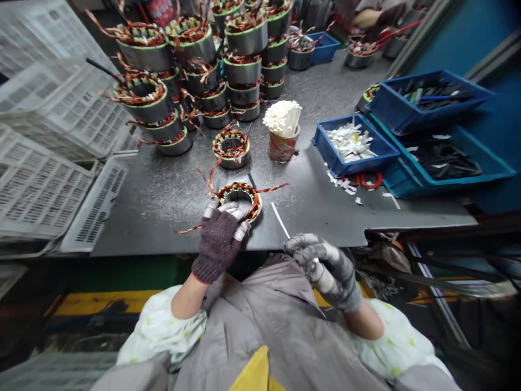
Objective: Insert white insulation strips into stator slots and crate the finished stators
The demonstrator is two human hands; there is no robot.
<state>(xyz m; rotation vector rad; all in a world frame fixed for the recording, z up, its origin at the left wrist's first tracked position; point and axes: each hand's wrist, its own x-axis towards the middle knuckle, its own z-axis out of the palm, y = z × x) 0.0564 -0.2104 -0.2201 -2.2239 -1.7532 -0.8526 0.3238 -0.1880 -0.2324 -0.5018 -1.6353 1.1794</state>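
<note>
A ring-shaped stator with copper windings (256, 205) lies near the table's front edge, its loose copper leads spread to both sides. My left hand (222, 233), in a dark glove with pale-wrapped fingertips, has its fingers spread over the ring's front left part. At the table edge to the right, my right hand (325, 266), in a grey glove, pinches a thin white stick (280, 219) that points up and left, short of the ring. Behind the ring sits a second stator (231, 157). A red cup (283, 147) beside it holds many white sticks (283, 117).
Stacked stators (244, 70) stand at the back left. White crates (40, 184) line the left side. On the right are a blue tray of white scraps (354, 161), stacked bins of dark pieces (435, 117) and red-handled scissors (371, 180). Another person's arm (366, 19) shows far back.
</note>
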